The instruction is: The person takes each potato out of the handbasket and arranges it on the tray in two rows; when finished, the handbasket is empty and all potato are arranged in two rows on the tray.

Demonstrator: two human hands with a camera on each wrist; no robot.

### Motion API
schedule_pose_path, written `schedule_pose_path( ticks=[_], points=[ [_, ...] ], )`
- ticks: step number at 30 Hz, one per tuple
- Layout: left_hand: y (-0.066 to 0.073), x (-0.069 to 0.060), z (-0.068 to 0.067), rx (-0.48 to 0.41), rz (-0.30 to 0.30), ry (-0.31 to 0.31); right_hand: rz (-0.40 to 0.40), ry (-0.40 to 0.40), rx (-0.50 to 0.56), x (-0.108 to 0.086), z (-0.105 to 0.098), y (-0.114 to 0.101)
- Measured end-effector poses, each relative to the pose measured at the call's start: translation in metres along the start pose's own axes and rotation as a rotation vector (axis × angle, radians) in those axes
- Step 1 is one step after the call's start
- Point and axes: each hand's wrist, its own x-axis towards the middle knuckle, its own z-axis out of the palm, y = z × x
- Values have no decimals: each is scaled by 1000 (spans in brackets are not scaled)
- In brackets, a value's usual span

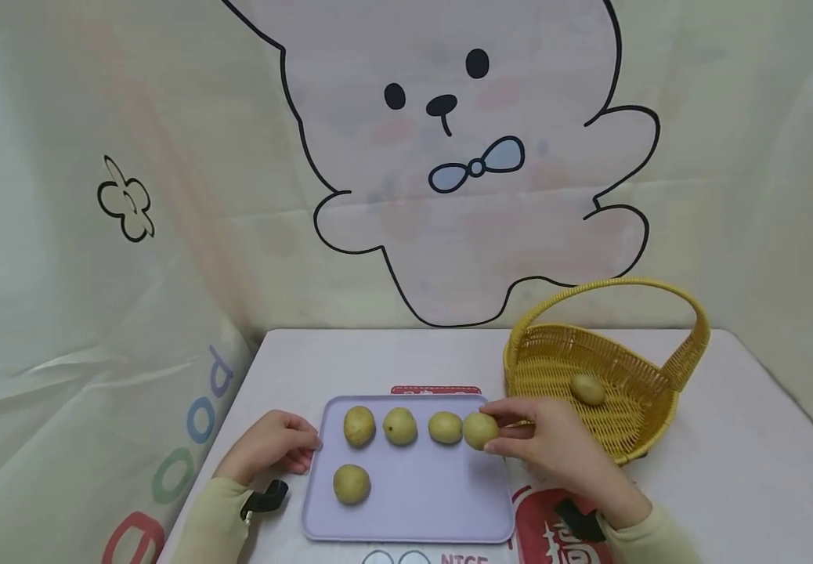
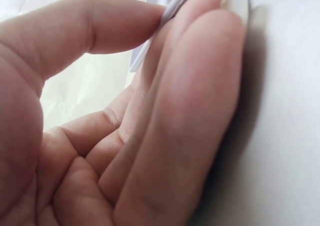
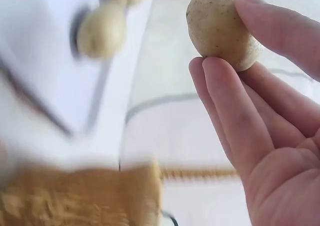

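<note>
Between the thumb and fingers of my right hand (image 1: 554, 435) is a small round potato (image 1: 481, 432), held over the upper right part of the lilac tray (image 1: 435, 505). The right wrist view shows this potato (image 3: 220, 28) gripped at the fingertips. Three more potatoes, one of them the nearest potato (image 1: 445, 428), form a row along the tray's far side. Another potato (image 1: 352, 484) lies at its lower left. My left hand (image 1: 276, 446) pinches the tray's left rim; in the left wrist view the thumb (image 2: 120, 25) meets that rim, with the fingers curled beneath.
A yellow woven basket (image 1: 561, 345) with a tall handle stands behind my right hand, tilted, with one potato (image 1: 588, 388) inside. The white table (image 1: 752, 470) has red printed patches. Behind it hangs a cloth backdrop (image 1: 272, 258) with a cartoon bear.
</note>
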Motion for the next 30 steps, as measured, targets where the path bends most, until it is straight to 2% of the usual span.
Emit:
schedule_pose_path(
  ticks=[2, 8, 16, 21, 30],
  points=[
    [0, 1, 1, 0, 2, -4, -18, -33, 41, 7, 15, 1],
    [0, 2, 1, -5, -1, -3, -68, -97, 54, 26, 55, 8],
    [3, -1, 1, -9, 6, 2, -73, -171, 85, 34, 94, 6],
    [2, -3, -2, -6, -1, 9, -88, -203, 78, 37, 109, 7],
    [0, 0, -2, -16, 4, 7, -74, -204, 61, 39, 121, 10]
  ],
)
